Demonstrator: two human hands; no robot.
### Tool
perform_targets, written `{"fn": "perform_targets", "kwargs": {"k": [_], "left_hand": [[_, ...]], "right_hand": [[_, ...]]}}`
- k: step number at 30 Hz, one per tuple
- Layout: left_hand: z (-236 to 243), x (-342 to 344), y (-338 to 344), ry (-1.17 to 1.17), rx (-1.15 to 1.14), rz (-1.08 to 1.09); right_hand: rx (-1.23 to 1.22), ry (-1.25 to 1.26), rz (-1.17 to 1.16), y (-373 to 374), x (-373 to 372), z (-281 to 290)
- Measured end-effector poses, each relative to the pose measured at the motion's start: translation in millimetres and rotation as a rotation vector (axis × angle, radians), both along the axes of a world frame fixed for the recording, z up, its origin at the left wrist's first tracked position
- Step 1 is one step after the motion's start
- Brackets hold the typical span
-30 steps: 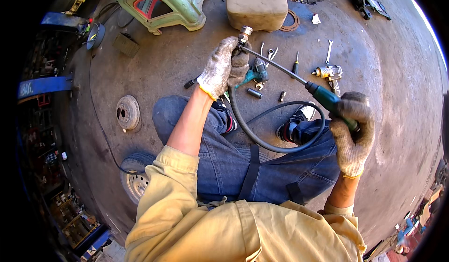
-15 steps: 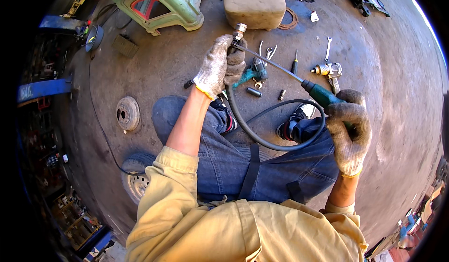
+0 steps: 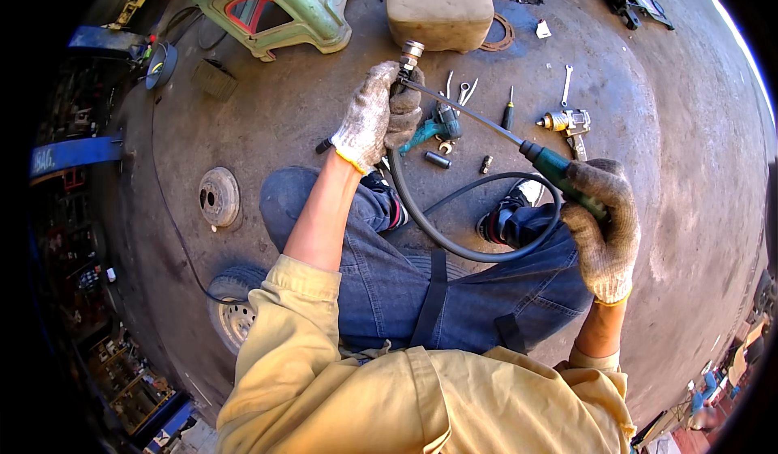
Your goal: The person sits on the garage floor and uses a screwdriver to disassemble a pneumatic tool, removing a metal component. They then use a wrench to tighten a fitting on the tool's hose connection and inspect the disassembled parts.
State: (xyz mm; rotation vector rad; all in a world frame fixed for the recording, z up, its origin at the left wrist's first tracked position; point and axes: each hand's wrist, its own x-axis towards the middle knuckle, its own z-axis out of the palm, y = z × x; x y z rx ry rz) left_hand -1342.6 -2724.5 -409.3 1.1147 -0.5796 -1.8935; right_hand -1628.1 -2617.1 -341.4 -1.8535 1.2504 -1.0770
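Note:
Gloved in dirty white knit, my left hand (image 3: 373, 118) is closed round the end of a thick black hose (image 3: 417, 211). A metal quick coupler (image 3: 411, 54) sticks up above that fist. My right hand (image 3: 606, 231), in a similar glove, grips a long screwdriver by its dark green handle (image 3: 549, 164). The shaft points up and left, and its tip meets the hose end just below the coupler. Whatever the tip touches is too small to make out. From my left fist the hose loops down over my legs and round near my right hand.
On the floor ahead lie a teal power tool (image 3: 442, 126), an impact wrench (image 3: 569, 120), a spanner (image 3: 566, 86), a small screwdriver (image 3: 508, 110) and a socket (image 3: 438, 159). Beyond stand a beige block (image 3: 440, 4) and green stool (image 3: 284, 8). A round metal hub (image 3: 220, 198) and wheel (image 3: 235, 316) lie left.
My right hand has shifted its fingers on the screwdriver handle, with the wrist turned a little. My left hand and the coupler have moved very slightly left.

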Motion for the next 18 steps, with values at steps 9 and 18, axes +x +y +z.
{"fn": "perform_targets", "kwargs": {"k": [9, 18], "left_hand": [[-6, 0, 3, -0.001, -0.068, -0.058], [-8, 0, 5, -0.053, -0.069, -0.082]], "right_hand": [[0.663, -0.757, -0.058, 1, 10, 10], [0.652, -0.511, 0.013, 1, 6, 23]]}}
